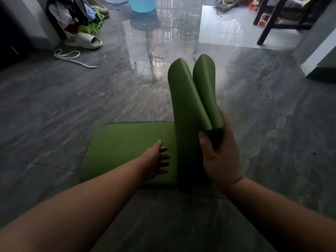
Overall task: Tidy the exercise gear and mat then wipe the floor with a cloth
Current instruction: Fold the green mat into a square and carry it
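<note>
A green exercise mat (125, 142) lies partly folded on the grey tiled floor in front of me. Its left section is flat on the floor. Its right sections stand up in folds, rising toward the middle of the view. My right hand (220, 157) grips the near edges of the raised folds, thumb on the left side and fingers behind. My left hand (156, 159) rests flat on the floor-level section with fingers straight, touching the base of the upright fold.
A white cord (70, 58) and a pale slipper (87, 40) lie at the far left by a pile of clothes (76, 13). A blue basin (142, 4) stands at the back. Dark chair legs (269, 22) stand at the far right beside a wall corner (316, 57).
</note>
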A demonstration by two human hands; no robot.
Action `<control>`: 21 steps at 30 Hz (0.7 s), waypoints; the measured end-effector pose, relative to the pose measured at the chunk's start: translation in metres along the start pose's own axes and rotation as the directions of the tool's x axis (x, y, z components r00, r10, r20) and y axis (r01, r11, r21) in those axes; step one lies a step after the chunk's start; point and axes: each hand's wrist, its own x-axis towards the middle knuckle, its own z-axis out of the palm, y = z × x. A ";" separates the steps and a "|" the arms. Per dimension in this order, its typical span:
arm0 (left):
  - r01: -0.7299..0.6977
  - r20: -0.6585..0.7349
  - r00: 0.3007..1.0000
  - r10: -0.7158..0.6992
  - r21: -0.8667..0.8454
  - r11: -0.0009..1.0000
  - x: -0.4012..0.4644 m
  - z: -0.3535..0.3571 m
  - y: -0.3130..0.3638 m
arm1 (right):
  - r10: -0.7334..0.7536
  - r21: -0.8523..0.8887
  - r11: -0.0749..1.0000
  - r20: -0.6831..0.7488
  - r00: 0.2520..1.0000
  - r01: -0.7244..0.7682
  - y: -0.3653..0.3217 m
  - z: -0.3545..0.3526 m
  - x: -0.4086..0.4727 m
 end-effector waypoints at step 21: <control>-0.164 -0.358 0.904 0.234 0.215 0.963 -0.102 -0.155 0.099 | -0.069 -0.302 0.844 0.759 0.648 0.443 -0.038 0.222 -0.089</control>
